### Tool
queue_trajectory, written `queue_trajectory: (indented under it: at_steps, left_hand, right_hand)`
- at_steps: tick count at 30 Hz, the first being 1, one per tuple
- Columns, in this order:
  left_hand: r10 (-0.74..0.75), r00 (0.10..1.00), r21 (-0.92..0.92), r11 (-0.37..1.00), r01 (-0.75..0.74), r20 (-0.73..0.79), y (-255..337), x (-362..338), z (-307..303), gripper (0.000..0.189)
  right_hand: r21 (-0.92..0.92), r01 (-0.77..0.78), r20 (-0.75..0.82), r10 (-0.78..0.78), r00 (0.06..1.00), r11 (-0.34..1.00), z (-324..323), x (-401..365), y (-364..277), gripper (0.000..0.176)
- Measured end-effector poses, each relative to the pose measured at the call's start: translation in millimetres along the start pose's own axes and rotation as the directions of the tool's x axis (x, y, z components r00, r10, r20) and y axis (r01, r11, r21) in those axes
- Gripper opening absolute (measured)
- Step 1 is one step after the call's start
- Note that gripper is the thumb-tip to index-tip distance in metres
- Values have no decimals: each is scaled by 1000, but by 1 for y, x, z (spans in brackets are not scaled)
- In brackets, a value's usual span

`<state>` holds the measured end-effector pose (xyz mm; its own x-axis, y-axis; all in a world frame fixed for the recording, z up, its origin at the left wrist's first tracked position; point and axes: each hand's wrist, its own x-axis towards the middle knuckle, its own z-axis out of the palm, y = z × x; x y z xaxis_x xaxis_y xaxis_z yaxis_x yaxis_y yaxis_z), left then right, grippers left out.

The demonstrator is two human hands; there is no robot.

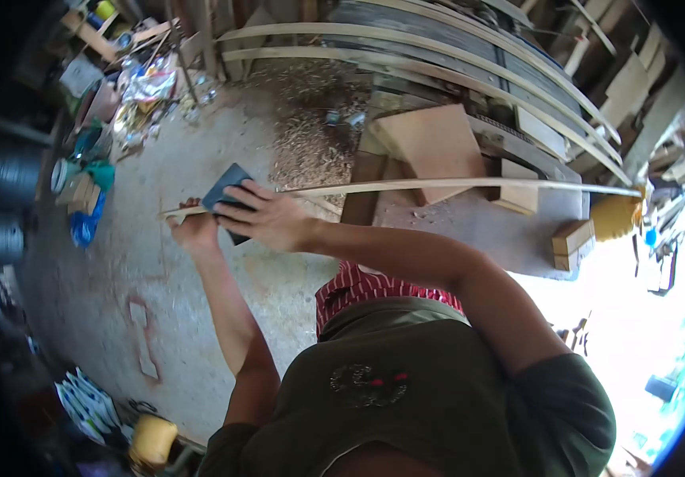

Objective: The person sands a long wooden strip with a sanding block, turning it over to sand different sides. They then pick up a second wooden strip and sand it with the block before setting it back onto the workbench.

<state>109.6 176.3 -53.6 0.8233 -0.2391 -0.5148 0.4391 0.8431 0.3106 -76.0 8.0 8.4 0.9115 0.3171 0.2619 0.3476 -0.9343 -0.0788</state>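
My left hand is closed around the near end of a long, thin wooden strip. Just to its right, my right hand presses a dark grey sheet of sandpaper against the strip. Part of the sandpaper shows above the strip and a corner hangs below it, so it seems folded around the wood. From my hands the strip runs rightward over a work table, its far end reaching past a yellow object. My palm hides part of the sandpaper.
On the table lie a flat wooden board and wooden blocks. Several long pale strips are laid across the back. Wood shavings cover the floor behind. Clutter is heaped at upper left; a yellow container stands at lower left.
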Motion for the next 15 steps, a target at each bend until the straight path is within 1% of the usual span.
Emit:
queue_trajectory:
  at_steps: [1,3,4,5,6,7,9,10,11,12,13,14,15]
  left_hand:
    - [-18,1000,11,1000,18,3,-2,-2,3,64]
    - [-97,993,15,995,98,-61,4,-7,5,63]
    - [-84,994,16,996,85,-65,3,-5,2,63]
    - [-101,995,-15,995,101,-11,2,0,-5,60]
    - [-103,994,-45,993,105,43,6,2,-12,58]
    - [-147,982,-73,985,157,122,7,-2,-14,58]
    - [-194,947,-112,967,229,256,6,-9,-15,56]
    - [-209,927,-126,958,258,310,7,-11,-17,54]
    - [-184,934,-125,965,231,305,10,-10,-22,54]
    - [-197,916,-138,956,258,349,9,-8,-26,54]
    - [-222,891,-150,942,301,395,6,-7,-26,53]
    - [-234,886,-149,937,315,401,6,-7,-25,53]
    - [-210,882,-158,941,300,421,8,-10,-24,52]
  right_hand:
    - [23,-3,-8,3,1000,1000,4,6,-3,65]
    - [61,-7,-8,7,1000,998,1,-3,-3,64]
    - [12,-22,6,21,1000,1000,-8,-17,3,65]
    - [-28,-28,16,28,999,999,-18,-35,8,65]
    - [-16,-37,48,38,998,999,-32,-54,14,69]
    - [-59,-36,108,42,993,998,-41,-69,20,68]
    - [-103,-82,105,92,990,991,-54,-97,27,69]
    - [-82,-54,92,61,994,995,-59,-100,26,69]
    - [-50,-76,130,82,988,996,-64,-102,25,69]
    - [-29,-108,171,112,979,994,-66,-101,24,69]
    - [17,-115,125,112,986,993,-61,-90,22,68]
    - [12,-100,136,97,986,995,-55,-76,20,70]
    - [2,-98,152,97,984,995,-50,-57,17,72]
